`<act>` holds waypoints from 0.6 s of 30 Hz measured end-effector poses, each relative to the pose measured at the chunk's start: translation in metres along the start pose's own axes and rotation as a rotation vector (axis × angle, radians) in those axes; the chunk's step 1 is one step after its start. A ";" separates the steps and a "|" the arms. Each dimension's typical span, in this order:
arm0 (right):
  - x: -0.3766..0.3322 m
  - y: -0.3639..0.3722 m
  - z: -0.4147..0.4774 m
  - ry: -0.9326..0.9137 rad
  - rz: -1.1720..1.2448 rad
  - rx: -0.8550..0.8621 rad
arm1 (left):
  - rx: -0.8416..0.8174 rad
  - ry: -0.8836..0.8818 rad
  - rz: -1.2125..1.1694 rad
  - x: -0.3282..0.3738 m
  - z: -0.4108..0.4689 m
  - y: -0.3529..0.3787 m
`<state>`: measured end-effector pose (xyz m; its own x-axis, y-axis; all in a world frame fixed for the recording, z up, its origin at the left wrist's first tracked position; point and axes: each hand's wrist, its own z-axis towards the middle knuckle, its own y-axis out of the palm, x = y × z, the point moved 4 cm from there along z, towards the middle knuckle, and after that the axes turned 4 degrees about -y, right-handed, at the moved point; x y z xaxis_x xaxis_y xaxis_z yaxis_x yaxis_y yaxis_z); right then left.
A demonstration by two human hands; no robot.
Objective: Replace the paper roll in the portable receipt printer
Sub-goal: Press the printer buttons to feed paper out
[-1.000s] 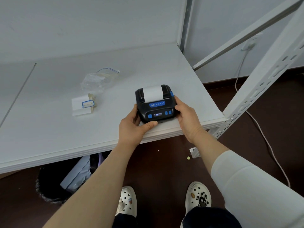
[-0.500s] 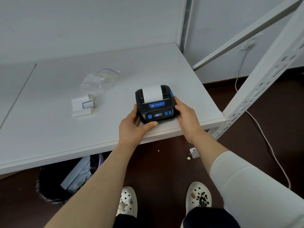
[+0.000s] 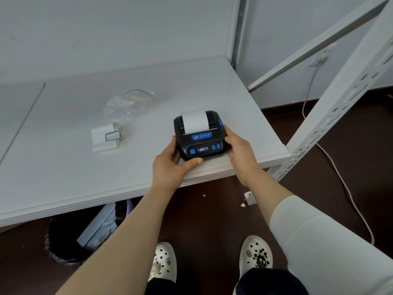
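The black receipt printer (image 3: 200, 136) sits near the front right corner of the white counter (image 3: 63, 167), its front just back from the counter's lip and its right side a short way in from the right edge. A strip of white paper (image 3: 194, 122) stands out of its top slot, and the small display on its front face is lit. The left hand (image 3: 173, 165) cups the printer's left front corner, thumb laid along the bottom front edge, the other fingers wrapped round the left side. The right hand (image 3: 239, 150) presses flat on the right side, fingers together; their tips seem to reach the blue latch, though that is hard to tell. To the left, well apart, lie a folded label strip (image 3: 106, 138) and a clear zip bag (image 3: 125, 105), with bare counter all around them.
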<state>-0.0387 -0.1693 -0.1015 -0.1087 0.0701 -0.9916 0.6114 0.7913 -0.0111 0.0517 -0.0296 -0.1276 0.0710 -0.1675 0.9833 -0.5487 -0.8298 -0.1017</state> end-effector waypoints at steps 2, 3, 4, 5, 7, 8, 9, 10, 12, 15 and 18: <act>0.001 0.000 0.001 -0.001 0.001 0.001 | -0.001 -0.004 0.002 -0.001 0.000 0.000; 0.001 0.000 0.001 -0.002 0.005 0.001 | -0.003 -0.006 0.004 -0.001 0.001 -0.001; 0.002 0.000 0.002 -0.001 0.006 0.003 | -0.004 -0.005 0.006 -0.001 0.001 0.000; 0.002 0.000 0.002 0.000 0.006 0.005 | -0.004 -0.004 0.007 -0.001 0.001 0.000; 0.002 -0.001 0.002 0.001 -0.004 0.007 | -0.003 -0.006 0.007 0.000 0.000 0.000; 0.002 -0.001 0.002 0.003 -0.011 0.007 | -0.003 -0.006 0.005 0.000 0.000 0.000; 0.002 0.000 0.002 0.005 -0.013 0.008 | -0.004 -0.006 0.002 0.000 -0.001 0.000; 0.002 0.000 0.001 0.007 -0.012 0.009 | -0.004 -0.007 0.000 0.000 -0.001 0.000; 0.000 0.000 0.001 0.009 -0.011 0.007 | -0.001 -0.010 0.001 0.000 0.000 0.000; 0.000 0.001 0.001 0.008 -0.012 0.007 | -0.001 -0.009 0.001 0.001 -0.001 0.000; 0.000 0.000 0.001 0.004 -0.020 0.011 | 0.000 -0.010 -0.006 0.001 -0.001 0.001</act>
<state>-0.0380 -0.1697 -0.1015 -0.1242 0.0574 -0.9906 0.6179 0.7856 -0.0320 0.0509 -0.0298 -0.1265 0.0820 -0.1680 0.9824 -0.5486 -0.8305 -0.0962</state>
